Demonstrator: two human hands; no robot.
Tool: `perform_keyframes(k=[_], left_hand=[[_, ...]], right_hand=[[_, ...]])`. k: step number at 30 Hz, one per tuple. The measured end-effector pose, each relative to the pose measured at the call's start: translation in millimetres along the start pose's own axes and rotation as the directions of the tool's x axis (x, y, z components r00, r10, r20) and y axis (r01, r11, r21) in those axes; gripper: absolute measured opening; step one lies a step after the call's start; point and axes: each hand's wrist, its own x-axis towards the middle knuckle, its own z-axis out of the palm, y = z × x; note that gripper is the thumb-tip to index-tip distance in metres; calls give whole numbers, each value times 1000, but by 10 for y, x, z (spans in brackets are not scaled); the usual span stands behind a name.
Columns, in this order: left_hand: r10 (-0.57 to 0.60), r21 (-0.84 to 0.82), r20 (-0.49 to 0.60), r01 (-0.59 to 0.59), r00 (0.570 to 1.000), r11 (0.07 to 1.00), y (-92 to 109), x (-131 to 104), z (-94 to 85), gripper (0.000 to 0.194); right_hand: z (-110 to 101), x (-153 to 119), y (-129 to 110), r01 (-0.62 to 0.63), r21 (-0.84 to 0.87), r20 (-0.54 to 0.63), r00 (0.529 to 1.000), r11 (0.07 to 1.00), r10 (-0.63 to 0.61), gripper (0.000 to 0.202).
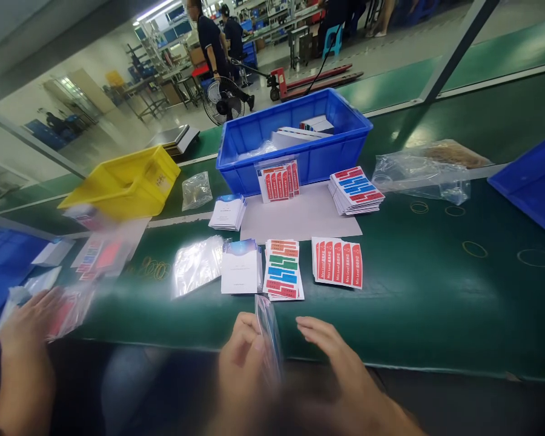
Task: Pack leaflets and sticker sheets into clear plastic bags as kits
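My left hand (243,351) pinches a clear plastic bag (269,333) held upright on edge at the table's front; its contents are hard to make out. To the right of the bag, my right hand (329,351) has its fingers stretched out and holds nothing. Just beyond the hands lie a stack of white booklets (240,269), a stack of multicoloured sticker sheets (282,269) and a fanned pile of red label sheets (338,261). Flat clear bags (198,266) lie left of the booklets.
Behind stand a blue bin (295,145), a yellow bin (127,181), more booklets (227,212) and a banded sticker stack (356,191). A packed sticker bag (279,181) leans on the blue bin. Rubber bands (475,249) lie right. At left, a co-worker's hand (31,315) touches bagged sheets.
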Motion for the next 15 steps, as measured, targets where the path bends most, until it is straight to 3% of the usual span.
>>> perform_keyframes(k=[2,4,6,8,11,15], left_hand=[[11,-19,57,-10,998,1000,-8,-27,34,33],[41,16,148,-44,988,999,-18,-36,42,28],[119,140,183,-146,976,979,-25,-18,16,16],[225,334,189,-278,956,901,-21,30,-34,10],[314,507,318,-440,895,741,10,148,-104,37],[333,442,557,-611,761,657,80,321,-106,31]], right_hand=[[62,30,-19,42,-30,32,999,999,-41,72],[93,51,-10,30,7,6,1000,1000,-30,55],[70,67,19,-6,66,-44,999,998,9,35],[-5,84,57,-32,110,-70,997,993,40,27],[-154,115,105,-27,138,-79,996,990,39,25],[-296,156,134,6,126,-93,996,992,5,26]])
